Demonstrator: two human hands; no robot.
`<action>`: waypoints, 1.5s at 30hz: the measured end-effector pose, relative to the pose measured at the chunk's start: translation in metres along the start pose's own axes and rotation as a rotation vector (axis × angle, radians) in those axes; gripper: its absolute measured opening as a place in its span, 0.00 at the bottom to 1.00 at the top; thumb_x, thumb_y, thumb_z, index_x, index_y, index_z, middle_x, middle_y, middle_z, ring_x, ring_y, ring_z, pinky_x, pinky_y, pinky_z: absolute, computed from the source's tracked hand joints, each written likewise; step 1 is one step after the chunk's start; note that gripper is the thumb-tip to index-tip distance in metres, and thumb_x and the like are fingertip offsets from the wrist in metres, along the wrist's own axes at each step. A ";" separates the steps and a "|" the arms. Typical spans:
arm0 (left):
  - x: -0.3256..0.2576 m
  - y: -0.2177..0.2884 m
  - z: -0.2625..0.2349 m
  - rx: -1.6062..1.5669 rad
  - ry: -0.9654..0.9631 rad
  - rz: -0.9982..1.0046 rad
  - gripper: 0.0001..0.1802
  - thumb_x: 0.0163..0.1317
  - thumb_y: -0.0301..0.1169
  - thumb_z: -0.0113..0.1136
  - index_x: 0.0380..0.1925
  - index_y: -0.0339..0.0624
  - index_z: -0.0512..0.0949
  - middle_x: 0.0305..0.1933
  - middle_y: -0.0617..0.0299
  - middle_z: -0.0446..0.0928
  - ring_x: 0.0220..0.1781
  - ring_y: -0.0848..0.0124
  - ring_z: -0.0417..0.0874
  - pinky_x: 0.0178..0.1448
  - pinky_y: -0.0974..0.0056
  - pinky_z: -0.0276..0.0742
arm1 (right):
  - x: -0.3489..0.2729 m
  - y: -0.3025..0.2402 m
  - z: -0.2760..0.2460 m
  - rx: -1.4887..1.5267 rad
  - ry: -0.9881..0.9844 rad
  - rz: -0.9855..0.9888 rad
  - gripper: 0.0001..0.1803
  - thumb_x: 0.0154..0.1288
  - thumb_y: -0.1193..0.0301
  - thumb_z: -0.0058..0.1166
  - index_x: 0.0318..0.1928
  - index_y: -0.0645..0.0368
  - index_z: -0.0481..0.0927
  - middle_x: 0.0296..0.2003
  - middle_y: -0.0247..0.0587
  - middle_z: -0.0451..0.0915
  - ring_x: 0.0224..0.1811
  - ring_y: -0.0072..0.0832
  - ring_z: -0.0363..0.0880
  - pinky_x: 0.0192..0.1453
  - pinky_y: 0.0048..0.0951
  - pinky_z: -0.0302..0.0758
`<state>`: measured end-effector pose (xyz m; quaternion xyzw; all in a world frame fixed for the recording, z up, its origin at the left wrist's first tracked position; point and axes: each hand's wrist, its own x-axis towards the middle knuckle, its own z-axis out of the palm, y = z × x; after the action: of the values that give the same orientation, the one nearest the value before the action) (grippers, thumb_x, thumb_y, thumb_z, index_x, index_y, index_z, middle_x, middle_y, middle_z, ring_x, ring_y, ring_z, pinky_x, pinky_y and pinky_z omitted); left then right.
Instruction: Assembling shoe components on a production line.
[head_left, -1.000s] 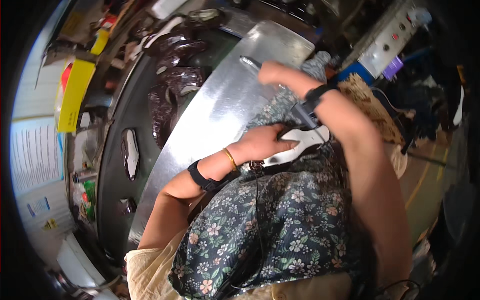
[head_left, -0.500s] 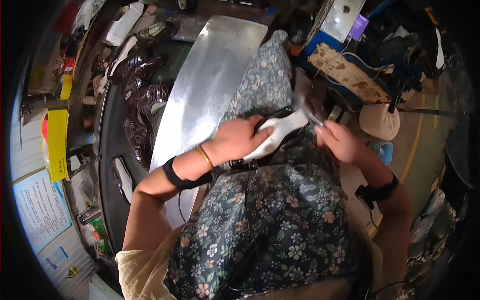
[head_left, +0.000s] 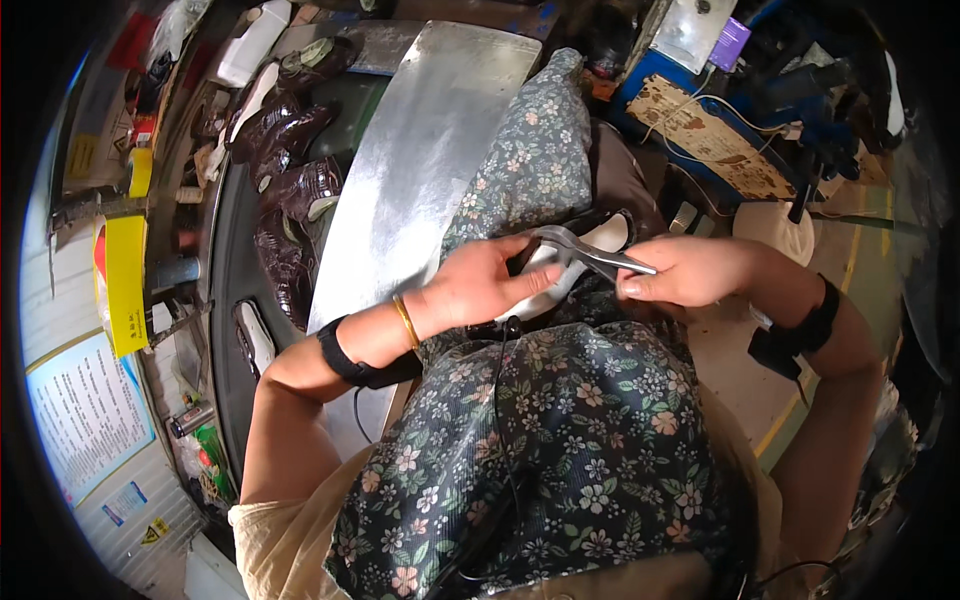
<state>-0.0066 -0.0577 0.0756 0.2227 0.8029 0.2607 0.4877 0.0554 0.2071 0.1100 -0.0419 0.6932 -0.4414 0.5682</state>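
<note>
White shoe sole (head_left: 585, 250), pale and curved, lies on the person's lap over a floral-print apron (head_left: 560, 440), just beside a bare sheet-metal table (head_left: 420, 170). Left hand (head_left: 480, 285) wraps its fingers over the sole's near end, thumb pressed against it. Right hand (head_left: 690, 270) has its fingers curled tight around the handles of grey metal pliers (head_left: 590, 255), whose tips rest on the sole. Dark brown glossy shoe uppers (head_left: 285, 170) sit along the conveyor to the left.
</note>
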 end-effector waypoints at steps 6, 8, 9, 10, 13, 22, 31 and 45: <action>0.021 -0.051 0.026 -0.392 0.094 0.067 0.35 0.68 0.45 0.59 0.68 0.38 0.62 0.59 0.53 0.75 0.61 0.72 0.72 0.66 0.67 0.66 | 0.064 0.069 0.037 -0.171 0.466 -0.299 0.20 0.72 0.56 0.50 0.41 0.63 0.76 0.34 0.57 0.79 0.40 0.52 0.79 0.45 0.41 0.75; 0.028 -0.060 0.021 -0.279 0.113 0.152 0.35 0.69 0.45 0.57 0.69 0.39 0.61 0.61 0.53 0.75 0.62 0.69 0.73 0.66 0.67 0.67 | 0.077 0.083 0.050 -0.246 0.581 -0.340 0.20 0.71 0.56 0.51 0.41 0.63 0.77 0.36 0.56 0.80 0.43 0.54 0.79 0.47 0.43 0.75; 0.029 -0.059 0.016 -0.303 0.052 0.182 0.35 0.69 0.46 0.55 0.70 0.40 0.60 0.62 0.53 0.74 0.63 0.68 0.73 0.67 0.66 0.66 | 0.083 0.085 0.057 -0.259 0.618 -0.329 0.18 0.70 0.58 0.53 0.40 0.64 0.76 0.38 0.54 0.79 0.42 0.54 0.78 0.46 0.44 0.75; 0.031 -0.060 0.013 -0.305 0.054 0.184 0.35 0.69 0.46 0.55 0.70 0.40 0.60 0.62 0.53 0.74 0.63 0.68 0.73 0.67 0.66 0.66 | 0.087 0.087 0.058 -0.263 0.618 -0.328 0.18 0.70 0.58 0.53 0.40 0.64 0.76 0.38 0.54 0.79 0.42 0.54 0.78 0.46 0.44 0.75; 0.037 -0.061 0.012 -0.390 -0.057 0.207 0.39 0.67 0.45 0.57 0.71 0.39 0.56 0.62 0.50 0.74 0.62 0.64 0.75 0.65 0.63 0.68 | 0.086 0.088 0.062 -0.259 0.717 -0.398 0.15 0.67 0.62 0.56 0.37 0.63 0.75 0.37 0.53 0.77 0.38 0.52 0.78 0.42 0.45 0.74; 0.064 -0.026 -0.002 -0.994 -0.546 -0.265 0.48 0.63 0.34 0.61 0.75 0.41 0.42 0.65 0.54 0.70 0.57 0.68 0.79 0.59 0.60 0.76 | 0.085 0.120 0.094 -0.451 0.794 -0.378 0.14 0.59 0.67 0.59 0.41 0.61 0.72 0.38 0.50 0.74 0.40 0.49 0.77 0.43 0.44 0.74; 0.051 -0.033 0.015 -0.564 -0.346 0.136 0.44 0.70 0.47 0.54 0.74 0.35 0.46 0.68 0.53 0.65 0.66 0.69 0.66 0.69 0.67 0.63 | -0.002 0.061 0.081 -0.427 0.591 -0.445 0.29 0.40 0.78 0.62 0.48 0.68 0.71 0.41 0.57 0.74 0.47 0.57 0.73 0.52 0.43 0.72; 0.040 -0.038 0.014 -0.238 -0.173 0.165 0.44 0.55 0.45 0.72 0.67 0.39 0.63 0.56 0.57 0.77 0.54 0.70 0.78 0.62 0.67 0.71 | 0.053 0.063 0.087 0.043 0.621 -0.184 0.24 0.71 0.52 0.51 0.40 0.65 0.75 0.30 0.51 0.77 0.32 0.36 0.74 0.43 0.36 0.72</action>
<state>-0.0146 -0.0594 0.0196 0.2499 0.7004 0.3730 0.5549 0.1364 0.1666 0.0321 0.0441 0.8172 -0.4973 0.2881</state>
